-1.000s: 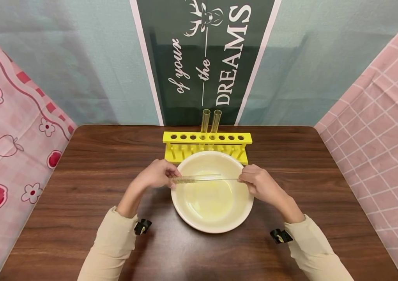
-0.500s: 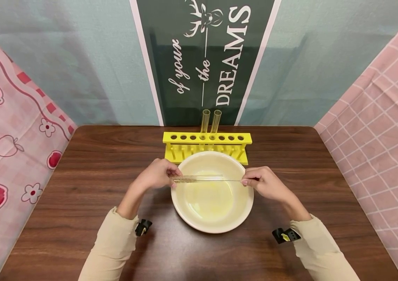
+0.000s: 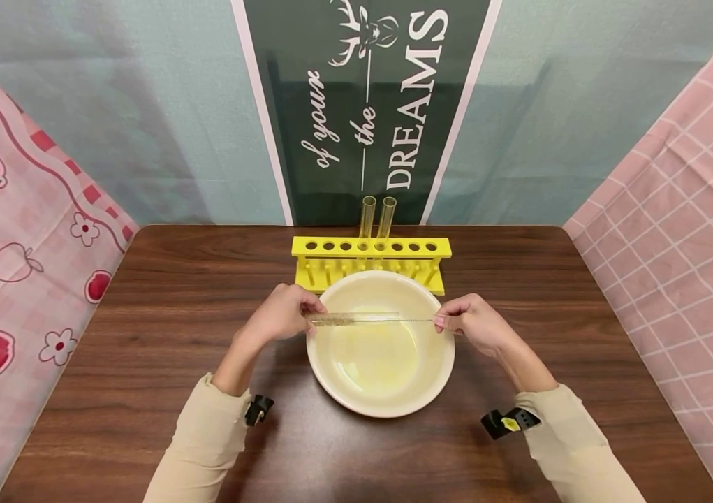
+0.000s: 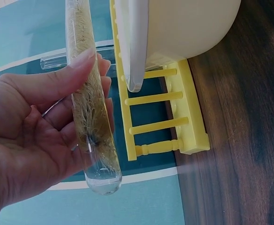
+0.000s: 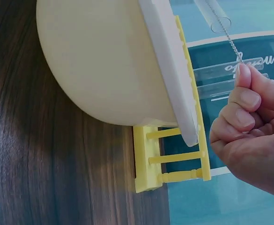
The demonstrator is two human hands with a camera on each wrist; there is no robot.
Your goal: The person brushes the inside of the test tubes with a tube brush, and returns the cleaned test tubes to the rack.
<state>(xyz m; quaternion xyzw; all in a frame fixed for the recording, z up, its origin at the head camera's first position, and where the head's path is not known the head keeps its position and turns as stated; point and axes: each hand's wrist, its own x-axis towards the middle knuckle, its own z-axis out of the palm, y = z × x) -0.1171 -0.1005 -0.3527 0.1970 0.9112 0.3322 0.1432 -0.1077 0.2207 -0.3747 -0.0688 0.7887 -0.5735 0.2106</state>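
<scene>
Over the cream basin [image 3: 373, 412], my left hand [image 3: 282, 311] grips the closed-end part of a clear glass test tube [image 4: 103, 183], thumb on one side and fingers round the other. Inside that tube sits the bristly head of a test tube brush [image 4: 91, 110], its tip a little short of the rounded end. The brush's twisted wire handle [image 5: 227, 36] comes out of the tube's open mouth. My right hand [image 3: 480, 327] pinches the wire's end between thumb and forefinger, at the basin's right rim. The tube lies nearly level.
Behind the basin stands a yellow test tube rack [image 3: 436, 249], with two upright glass tubes [image 3: 385, 222] in its middle holes. Pale yellowish liquid [image 3: 376, 367] appears to cover the basin's bottom. Everything rests on a dark wooden table [image 3: 538, 300], with patterned cloths around.
My right hand has shifted slightly right, and its grip on the brush wire now shows as a thumb-and-forefinger pinch. The left hand and tube have hardly moved.
</scene>
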